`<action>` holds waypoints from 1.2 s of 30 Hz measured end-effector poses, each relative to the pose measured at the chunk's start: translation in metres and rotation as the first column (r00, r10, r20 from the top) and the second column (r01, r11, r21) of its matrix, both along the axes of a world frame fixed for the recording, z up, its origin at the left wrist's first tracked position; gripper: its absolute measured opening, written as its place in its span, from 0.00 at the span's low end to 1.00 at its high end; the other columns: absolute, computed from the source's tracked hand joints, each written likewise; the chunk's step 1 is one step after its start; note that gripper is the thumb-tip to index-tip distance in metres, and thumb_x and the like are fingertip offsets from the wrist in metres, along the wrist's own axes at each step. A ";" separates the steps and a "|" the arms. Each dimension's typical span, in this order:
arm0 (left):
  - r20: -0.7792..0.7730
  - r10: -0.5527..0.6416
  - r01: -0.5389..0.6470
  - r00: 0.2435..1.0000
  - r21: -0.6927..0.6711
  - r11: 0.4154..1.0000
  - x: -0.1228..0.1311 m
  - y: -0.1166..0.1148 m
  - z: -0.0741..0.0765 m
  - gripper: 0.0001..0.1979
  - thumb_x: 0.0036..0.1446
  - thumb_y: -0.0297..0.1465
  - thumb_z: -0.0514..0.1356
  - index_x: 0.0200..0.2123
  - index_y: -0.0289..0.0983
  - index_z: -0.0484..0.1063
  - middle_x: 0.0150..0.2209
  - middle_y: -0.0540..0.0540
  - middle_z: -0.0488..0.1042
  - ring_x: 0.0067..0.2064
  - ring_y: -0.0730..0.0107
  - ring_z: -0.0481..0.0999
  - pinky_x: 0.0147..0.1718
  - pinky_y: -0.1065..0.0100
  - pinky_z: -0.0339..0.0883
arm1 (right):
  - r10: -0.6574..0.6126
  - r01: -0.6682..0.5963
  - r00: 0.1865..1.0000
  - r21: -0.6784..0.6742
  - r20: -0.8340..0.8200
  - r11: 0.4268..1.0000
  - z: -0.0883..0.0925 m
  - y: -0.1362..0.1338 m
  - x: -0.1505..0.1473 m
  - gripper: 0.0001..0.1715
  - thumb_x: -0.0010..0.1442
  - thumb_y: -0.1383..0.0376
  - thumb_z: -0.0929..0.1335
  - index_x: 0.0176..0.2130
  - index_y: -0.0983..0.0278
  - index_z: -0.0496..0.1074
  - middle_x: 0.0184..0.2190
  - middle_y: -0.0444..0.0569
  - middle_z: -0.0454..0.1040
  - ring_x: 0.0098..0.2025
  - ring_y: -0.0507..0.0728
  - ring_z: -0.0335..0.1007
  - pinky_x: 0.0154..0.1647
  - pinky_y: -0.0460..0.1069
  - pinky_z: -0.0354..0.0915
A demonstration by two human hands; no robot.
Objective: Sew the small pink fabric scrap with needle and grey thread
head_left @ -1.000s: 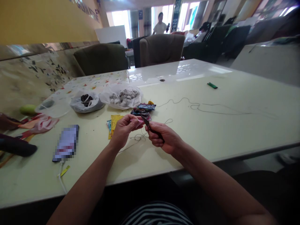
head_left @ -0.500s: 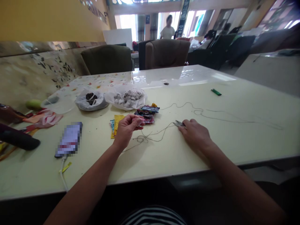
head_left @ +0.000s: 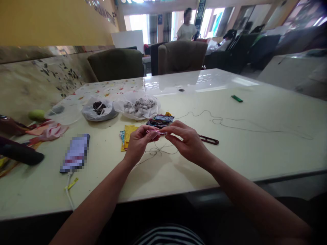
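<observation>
A thin pink cord [head_left: 152,131], looped, is pinched between the thumb and fingers of my left hand [head_left: 138,142]. From the right, my right hand [head_left: 187,141] has its thumb and fingertips closed at the cord's other end; the exact grip is small and partly hidden. Thread snips [head_left: 209,139] with a dark brown handle lie on the table just beyond my right hand, their blades covered by it. Under and around both hands runs a loose grey-green thread [head_left: 155,151]. Behind my fingers are dark foil packets [head_left: 160,119], with yellow packets [head_left: 129,131] to the left.
Two plastic bags, one of dark pieces [head_left: 99,108] and one of whitish pieces [head_left: 139,107], stand farther back. A phone [head_left: 76,151] on a white cable lies left. A green lighter [head_left: 237,98] lies right. Chairs [head_left: 182,58] and a person [head_left: 187,30] are beyond the table [head_left: 255,149].
My right hand has let go of the snips, leaving them on the table, and moved left to the pink cord. My left hand keeps its pinch. The person in the background has shifted slightly.
</observation>
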State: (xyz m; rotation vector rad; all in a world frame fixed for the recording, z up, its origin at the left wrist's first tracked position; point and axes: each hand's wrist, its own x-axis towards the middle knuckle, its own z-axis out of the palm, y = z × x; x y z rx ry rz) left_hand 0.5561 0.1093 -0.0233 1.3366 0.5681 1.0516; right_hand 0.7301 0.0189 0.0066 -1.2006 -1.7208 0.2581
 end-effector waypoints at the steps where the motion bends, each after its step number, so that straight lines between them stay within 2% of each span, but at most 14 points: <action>1: -0.003 -0.009 0.009 1.000 0.005 1.000 0.000 0.000 0.000 0.13 0.54 0.38 0.72 0.37 0.36 0.79 0.38 0.46 0.82 0.35 0.70 0.81 0.40 0.65 0.79 | -0.003 0.003 1.000 0.021 0.029 1.000 -0.002 0.001 0.000 0.12 0.68 0.68 0.68 0.49 0.60 0.79 0.40 0.50 0.74 0.42 0.55 0.73 0.44 0.51 0.69; 12: -0.041 -0.040 0.043 0.998 0.075 0.996 0.000 -0.001 -0.001 0.13 0.55 0.39 0.72 0.38 0.35 0.79 0.34 0.46 0.82 0.33 0.71 0.80 0.36 0.67 0.78 | -0.031 0.026 0.973 0.021 0.228 0.999 -0.006 0.005 -0.001 0.10 0.68 0.69 0.68 0.48 0.64 0.77 0.41 0.52 0.73 0.45 0.58 0.71 0.45 0.52 0.68; 20: -0.060 -0.037 0.041 0.998 0.064 0.997 0.003 -0.002 -0.003 0.15 0.52 0.39 0.73 0.36 0.35 0.79 0.33 0.47 0.81 0.32 0.72 0.80 0.35 0.68 0.78 | -0.110 0.036 0.906 0.185 0.408 0.982 -0.016 0.014 0.000 0.11 0.68 0.70 0.65 0.45 0.65 0.77 0.36 0.53 0.72 0.42 0.61 0.67 0.45 0.56 0.66; 22: -0.059 -0.046 0.049 0.997 0.050 0.998 0.003 -0.003 -0.003 0.15 0.51 0.39 0.73 0.35 0.35 0.79 0.34 0.46 0.82 0.32 0.72 0.80 0.36 0.67 0.78 | -0.094 0.028 0.924 0.179 0.371 0.983 -0.015 0.015 0.001 0.08 0.68 0.69 0.67 0.43 0.64 0.77 0.36 0.52 0.72 0.42 0.60 0.68 0.45 0.55 0.66; 27: -0.041 -0.052 0.052 0.998 0.006 0.999 0.003 -0.002 -0.003 0.13 0.52 0.38 0.73 0.36 0.35 0.80 0.35 0.45 0.83 0.34 0.69 0.82 0.38 0.66 0.78 | -0.087 0.070 0.992 0.171 0.095 0.983 -0.009 0.014 0.008 0.02 0.67 0.68 0.69 0.39 0.62 0.74 0.36 0.48 0.71 0.40 0.56 0.70 0.41 0.51 0.67; 36: -0.018 -0.062 0.062 0.998 -0.024 0.998 0.003 -0.002 -0.004 0.14 0.52 0.38 0.74 0.35 0.35 0.80 0.32 0.47 0.82 0.31 0.72 0.80 0.37 0.66 0.78 | -0.040 0.007 0.983 0.182 0.177 0.983 -0.018 0.014 0.004 0.05 0.66 0.69 0.69 0.42 0.61 0.77 0.38 0.50 0.72 0.43 0.58 0.70 0.43 0.53 0.68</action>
